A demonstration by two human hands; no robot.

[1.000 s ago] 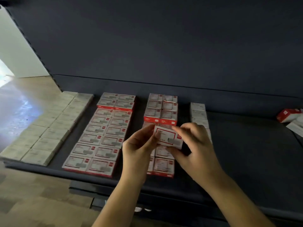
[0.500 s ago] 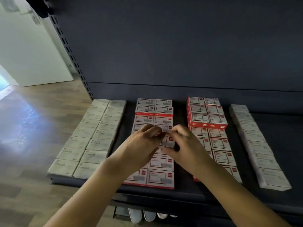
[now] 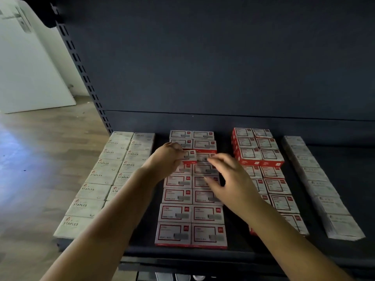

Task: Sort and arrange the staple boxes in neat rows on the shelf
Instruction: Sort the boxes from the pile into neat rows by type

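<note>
On the dark shelf [image 3: 353, 171] lie several rows of staple boxes. A two-wide block of red-and-white boxes [image 3: 191, 213] runs down the middle. My left hand [image 3: 168, 157] grips one red-and-white staple box [image 3: 189, 157] by its left end and holds it on top of the block near the back. Just right of it, over the block, my right hand [image 3: 229, 179] hovers with fingers spread and holds nothing. A second red-and-white block [image 3: 269, 163] to the right is stacked higher at the back.
Two columns of white boxes marked STAPLES [image 3: 105, 175] fill the shelf's left end. One column of white boxes [image 3: 320, 187] lies at the right. The slotted upright [image 3: 81, 63] and wooden floor [image 3: 40, 159] are to the left.
Both hands pinched the box half a second ago. Now my right hand has let go and drawn back, and my left hand has carried the box farther back on the middle block.
</note>
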